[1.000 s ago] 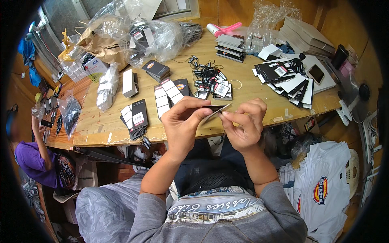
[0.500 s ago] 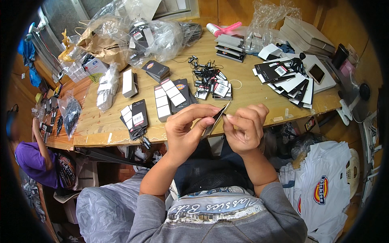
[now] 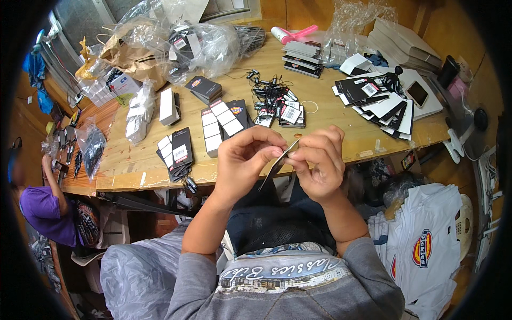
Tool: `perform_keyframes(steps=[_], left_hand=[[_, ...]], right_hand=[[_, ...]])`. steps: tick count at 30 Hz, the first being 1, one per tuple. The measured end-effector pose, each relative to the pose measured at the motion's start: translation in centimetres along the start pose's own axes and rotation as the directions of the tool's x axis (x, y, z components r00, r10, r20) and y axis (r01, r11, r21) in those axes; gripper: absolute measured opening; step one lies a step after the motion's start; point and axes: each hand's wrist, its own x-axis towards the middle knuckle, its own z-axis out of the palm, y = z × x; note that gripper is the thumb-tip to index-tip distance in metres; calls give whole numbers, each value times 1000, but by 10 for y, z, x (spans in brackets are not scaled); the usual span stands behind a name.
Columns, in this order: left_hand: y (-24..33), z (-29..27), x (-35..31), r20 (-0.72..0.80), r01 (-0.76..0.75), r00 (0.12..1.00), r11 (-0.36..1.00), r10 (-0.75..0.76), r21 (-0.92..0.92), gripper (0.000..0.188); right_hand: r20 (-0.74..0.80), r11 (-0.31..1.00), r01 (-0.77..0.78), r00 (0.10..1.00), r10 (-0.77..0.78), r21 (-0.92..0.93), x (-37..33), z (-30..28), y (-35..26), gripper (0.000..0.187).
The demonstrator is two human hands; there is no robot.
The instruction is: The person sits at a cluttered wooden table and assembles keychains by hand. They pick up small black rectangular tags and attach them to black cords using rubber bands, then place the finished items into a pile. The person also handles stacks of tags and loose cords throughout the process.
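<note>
A thin dark hang tag [image 3: 273, 171] is held up nearly edge-on above my lap, just off the table's front edge. My left hand [image 3: 246, 160] pinches it near its top between thumb and fingers. Closed at the same end, my right hand [image 3: 318, 164] has its fingertips against the tag's edge; any cord there is too small to make out. Beyond my hands lies a tangle of black tag strings [image 3: 274, 96] with small plastic ends. Left of it are black tags with white sticker strips [image 3: 212, 133], and nearer the edge another small pile of tags [image 3: 180, 152].
Strung black-and-white tags [image 3: 368, 90] fan out at the right, beside a phone [image 3: 416, 96]. Stacked cards [image 3: 302, 57] and plastic bags [image 3: 213, 50] stand at the back. White shirts [image 3: 426, 234] are piled low on the right. A person in purple [image 3: 48, 213] works at far left.
The tag has tilted, and more of its dark face shows below my fingers. My right hand has shifted slightly left, closer to my left hand. The table items stay put.
</note>
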Motion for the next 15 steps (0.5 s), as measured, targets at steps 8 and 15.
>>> perform_keyframes(steps=[8, 15], left_hand=[[-8, -3, -4, 19, -110, 994, 954, 110, 278, 5], [-2, 0, -11, 58, -229, 970, 798, 238, 557, 15]], right_hand=[[215, 887, -337, 936, 279, 317, 3, 2, 1, 13], [417, 393, -706, 682, 600, 589, -5, 3, -9, 13]])
